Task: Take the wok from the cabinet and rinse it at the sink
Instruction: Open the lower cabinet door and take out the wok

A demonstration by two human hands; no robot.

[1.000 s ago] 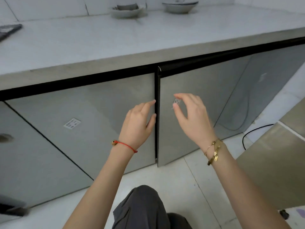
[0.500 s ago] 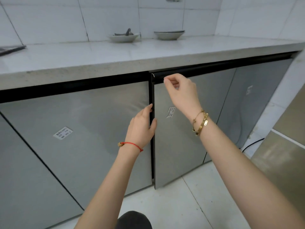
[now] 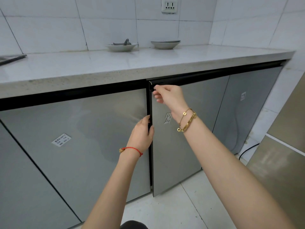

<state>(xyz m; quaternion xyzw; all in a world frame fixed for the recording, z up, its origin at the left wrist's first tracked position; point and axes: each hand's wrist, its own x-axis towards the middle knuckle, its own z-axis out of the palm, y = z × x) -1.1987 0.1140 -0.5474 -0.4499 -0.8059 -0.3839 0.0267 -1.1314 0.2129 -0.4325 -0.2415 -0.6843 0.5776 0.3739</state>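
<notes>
The task is only just beginning. Near the centre of the frame the right hand (image 3: pixel 170 96) is curling its fingers (image 3: pixel 159 88) over the dark top edge of a steel cabinet door (image 3: pixel 183 146), pinched closed on that lip, while the left hand (image 3: pixel 142 134) is pressing at the door's vertical left edge just below, fingertips tucked into the dark gap between this door and the neighbouring door (image 3: pixel 85 138) at centre left; how firmly that hand is closed on the edge cannot be told. The door is standing slightly ajar, its lower corner proud of the neighbour (a crack, no more).

The wok is not showing anywhere; presumably it is sitting behind this door. No sink is appearing in the frame either. So everything is still ahead: swinging the door wide, lifting the wok out, carrying it to the sink, rinsing.

On writing: a white sticker (image 3: pixel 61 140) at left centre is carrying small print, with digits that seem to read "695 393 2". A second sticker (image 3: pixel 168 118), peeling beside the right wrist, is too tilted to read. A third label (image 3: pixel 243 96) at right is illegible. The wall socket (image 3: pixel 170 5) at the top is showing no brand.
</notes>
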